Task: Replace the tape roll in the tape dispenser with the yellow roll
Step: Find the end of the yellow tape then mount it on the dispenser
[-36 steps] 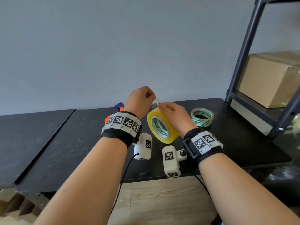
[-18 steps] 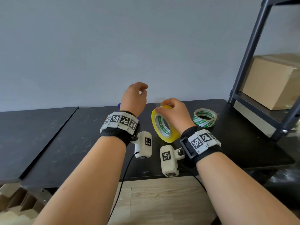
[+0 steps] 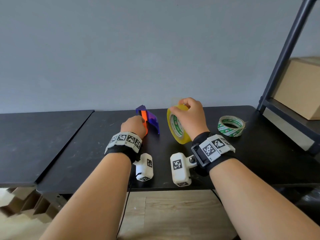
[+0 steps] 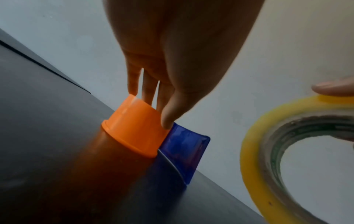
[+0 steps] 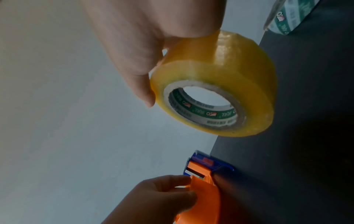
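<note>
My right hand (image 3: 183,106) grips the yellow tape roll (image 3: 175,125) from above and holds it upright on edge over the black table (image 3: 259,153). A short loose tape end (image 3: 175,100) sticks up by its fingers. I cannot tell whether the roll touches the table. To its left lies the orange and blue tape dispenser (image 3: 150,120). My left hand (image 3: 140,119) pinches the dispenser's orange part (image 4: 134,130), thumb (image 4: 168,119) on the near side and fingers behind it. In the right wrist view the yellow roll (image 5: 220,84) hangs above the dispenser (image 5: 205,178).
A clear roll with a green-printed core (image 3: 231,125) lies flat on the table to the right. A dark metal shelf frame (image 3: 284,54) with a cardboard box (image 3: 301,87) stands at the far right. A second black tabletop (image 3: 34,139) adjoins on the left.
My left hand left the tape end at the yellow roll and dropped left onto the dispenser, which it now pinches. The right hand kept the roll.
</note>
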Motion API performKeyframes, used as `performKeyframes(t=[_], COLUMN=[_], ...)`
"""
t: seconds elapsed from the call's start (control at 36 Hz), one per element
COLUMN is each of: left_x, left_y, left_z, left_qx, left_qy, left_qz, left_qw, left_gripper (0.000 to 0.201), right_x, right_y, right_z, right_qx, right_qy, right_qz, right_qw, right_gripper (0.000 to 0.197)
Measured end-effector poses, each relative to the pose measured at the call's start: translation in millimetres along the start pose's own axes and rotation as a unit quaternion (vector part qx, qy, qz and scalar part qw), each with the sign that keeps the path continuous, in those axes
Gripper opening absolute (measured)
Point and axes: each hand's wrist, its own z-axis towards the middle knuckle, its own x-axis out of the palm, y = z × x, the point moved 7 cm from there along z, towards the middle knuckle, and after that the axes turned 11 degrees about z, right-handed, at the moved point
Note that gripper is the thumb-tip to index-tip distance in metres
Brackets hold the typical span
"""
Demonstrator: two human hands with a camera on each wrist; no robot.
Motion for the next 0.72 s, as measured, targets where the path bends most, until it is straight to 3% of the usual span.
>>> performKeyframes(t=[0.64, 0.72], left_x=[8.1, -4.4], left_y=[-84.8, -91.3], left_z=[-14.6, -14.6], left_qx=[0.105, 0.128], left_qy=[0.063, 0.038], left_qz=[0.017, -0.014], left_qw=[0.992, 0.991], left_gripper=[0.042, 0.040], right_x=[-51.9, -59.7], right_y=[-2.6, 6.2], right_z=[2.7, 4.4], right_qx=[-0.013, -0.020], right_qy=[-0.039, -0.042], right_qz=[-0.020, -0.016], right_qw=[0.999, 0.999], right_gripper=[0.034, 0.033])
